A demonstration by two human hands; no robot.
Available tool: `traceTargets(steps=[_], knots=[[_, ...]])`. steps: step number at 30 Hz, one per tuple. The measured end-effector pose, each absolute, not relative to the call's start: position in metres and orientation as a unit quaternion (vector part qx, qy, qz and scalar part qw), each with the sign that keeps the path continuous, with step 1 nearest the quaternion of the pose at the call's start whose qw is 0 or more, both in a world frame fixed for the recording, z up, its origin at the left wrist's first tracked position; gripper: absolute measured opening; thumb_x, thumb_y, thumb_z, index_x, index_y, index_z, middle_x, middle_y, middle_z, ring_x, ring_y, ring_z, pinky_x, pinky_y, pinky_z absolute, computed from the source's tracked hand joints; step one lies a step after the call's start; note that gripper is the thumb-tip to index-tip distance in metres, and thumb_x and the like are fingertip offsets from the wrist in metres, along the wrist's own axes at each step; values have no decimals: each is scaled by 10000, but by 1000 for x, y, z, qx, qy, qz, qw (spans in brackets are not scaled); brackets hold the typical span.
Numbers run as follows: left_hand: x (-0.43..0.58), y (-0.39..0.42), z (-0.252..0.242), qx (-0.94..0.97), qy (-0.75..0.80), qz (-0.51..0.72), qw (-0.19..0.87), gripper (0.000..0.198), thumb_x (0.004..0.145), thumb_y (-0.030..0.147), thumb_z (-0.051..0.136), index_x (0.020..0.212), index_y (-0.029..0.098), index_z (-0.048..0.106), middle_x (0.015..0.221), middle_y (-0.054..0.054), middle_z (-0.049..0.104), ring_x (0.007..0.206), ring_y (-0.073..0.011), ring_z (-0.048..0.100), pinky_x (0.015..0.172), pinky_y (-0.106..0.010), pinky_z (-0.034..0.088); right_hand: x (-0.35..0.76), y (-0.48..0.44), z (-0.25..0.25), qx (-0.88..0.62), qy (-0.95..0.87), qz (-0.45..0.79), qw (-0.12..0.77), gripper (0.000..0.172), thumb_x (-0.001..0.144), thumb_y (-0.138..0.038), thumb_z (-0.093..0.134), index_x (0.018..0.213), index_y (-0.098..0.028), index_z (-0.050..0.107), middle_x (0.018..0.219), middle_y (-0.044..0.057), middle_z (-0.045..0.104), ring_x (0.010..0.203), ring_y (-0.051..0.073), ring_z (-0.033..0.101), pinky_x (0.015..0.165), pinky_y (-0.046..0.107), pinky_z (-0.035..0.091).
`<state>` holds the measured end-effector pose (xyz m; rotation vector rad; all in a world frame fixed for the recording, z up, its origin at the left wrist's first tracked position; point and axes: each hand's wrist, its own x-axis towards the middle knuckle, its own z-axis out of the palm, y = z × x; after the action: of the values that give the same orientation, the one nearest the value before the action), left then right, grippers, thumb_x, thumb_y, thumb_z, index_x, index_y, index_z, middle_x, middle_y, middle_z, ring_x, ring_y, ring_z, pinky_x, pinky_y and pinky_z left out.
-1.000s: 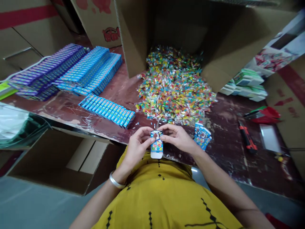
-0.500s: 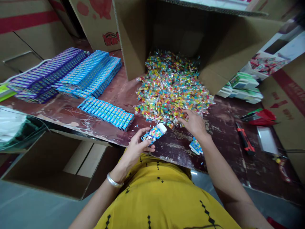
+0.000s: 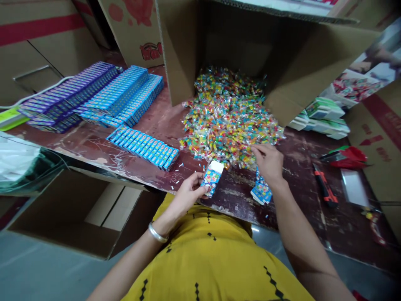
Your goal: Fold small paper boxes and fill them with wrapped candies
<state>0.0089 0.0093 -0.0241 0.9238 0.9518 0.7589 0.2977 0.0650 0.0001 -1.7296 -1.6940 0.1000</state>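
My left hand (image 3: pixel 191 189) holds a small blue printed carton (image 3: pixel 211 180), tilted, its white flap raised at the top end. At the near right edge of a heap of wrapped candies (image 3: pixel 232 121) is my right hand (image 3: pixel 268 163), fingers pinched together; whatever is between them is too small to make out. The candies, in clear wrappers and many colours, spill from a large cardboard box (image 3: pixel 180 54) lying on its side. Several flat blue cartons (image 3: pixel 261 193) lie on the table just below my right hand.
A row of blue cartons (image 3: pixel 144 146) stands left of the candies, with stacked blue cartons (image 3: pixel 122 96) and purple cartons (image 3: pixel 69 96) behind. At right lie a red-and-black cutter (image 3: pixel 326 186), a red packet (image 3: pixel 347 156) and green-white cartons (image 3: pixel 322 115). An open cardboard box (image 3: pixel 62 217) sits below the table's left edge.
My right hand has moved slightly right along the candies' edge and its fingers have drawn together. The carton in my left hand has turned more upright. The view has shifted slightly.
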Motion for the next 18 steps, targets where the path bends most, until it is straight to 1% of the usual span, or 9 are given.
traceTargets(steps=[2, 3, 5, 8, 10, 13, 15, 17, 18], knots=[[11, 11, -24, 432, 439, 344, 709, 317, 802, 355, 736, 1027, 167, 617, 954, -42, 674, 813, -161, 632, 685, -276, 557, 280, 56, 11, -643, -613, 83, 452, 248, 920, -378, 618, 986, -188, 763, 970, 95, 767, 842, 250, 715, 795, 389, 563], [13, 12, -25, 437, 442, 347, 703, 304, 806, 366, 733, 1004, 165, 620, 938, -43, 679, 809, -162, 635, 686, -272, 550, 269, 51, 17, -628, -597, 125, 483, 235, 913, -383, 633, 997, -197, 750, 954, 80, 764, 782, 232, 711, 741, 373, 572], [15, 13, -26, 445, 442, 354, 694, 292, 805, 370, 740, 976, 163, 625, 926, -45, 690, 808, -161, 640, 697, -264, 535, 246, 41, 26, -597, -594, 190, 505, 193, 906, -368, 656, 993, -213, 729, 948, 60, 755, 767, 214, 704, 717, 353, 575], [18, 12, -25, 459, 436, 362, 685, 274, 804, 344, 753, 970, 161, 632, 932, -47, 702, 817, -155, 643, 729, -257, 514, 222, 31, 32, -575, -628, 192, 488, 112, 912, -326, 660, 927, -234, 721, 889, 31, 737, 757, 191, 687, 722, 334, 565], [18, 10, -23, 465, 429, 367, 682, 258, 813, 328, 749, 969, 160, 631, 939, -50, 707, 834, -155, 647, 771, -264, 511, 215, 31, 31, -567, -671, 172, 447, 94, 920, -297, 653, 902, -241, 726, 868, 23, 730, 776, 192, 679, 755, 347, 556], [19, 7, -17, 457, 427, 387, 678, 266, 818, 294, 748, 995, 165, 599, 980, -54, 703, 879, -159, 657, 827, -278, 519, 212, 34, 29, -542, -740, 152, 368, 120, 919, -279, 654, 857, -238, 749, 930, 52, 723, 907, 233, 667, 853, 403, 528], [20, 6, -12, 444, 427, 410, 672, 365, 812, 264, 755, 1108, 181, 557, 1013, -52, 691, 901, -162, 661, 823, -279, 531, 211, 34, 28, -522, -762, 168, 344, 157, 934, -296, 632, 877, -240, 767, 1065, 79, 704, 1045, 261, 646, 933, 434, 504], [20, 4, -8, 441, 417, 435, 665, 540, 813, 246, 755, 1280, 214, 486, 1049, -53, 680, 923, -168, 662, 816, -282, 540, 210, 31, 25, -515, -745, 220, 362, 184, 955, -325, 603, 1019, -256, 761, 1212, 87, 661, 1147, 262, 622, 966, 430, 508], [21, 4, -6, 442, 409, 444, 663, 611, 818, 246, 749, 1349, 233, 447, 1072, -57, 675, 938, -174, 661, 819, -286, 544, 208, 28, 23, -517, -723, 258, 378, 213, 957, -340, 602, 1102, -265, 739, 1232, 84, 654, 1141, 251, 631, 946, 414, 528]])
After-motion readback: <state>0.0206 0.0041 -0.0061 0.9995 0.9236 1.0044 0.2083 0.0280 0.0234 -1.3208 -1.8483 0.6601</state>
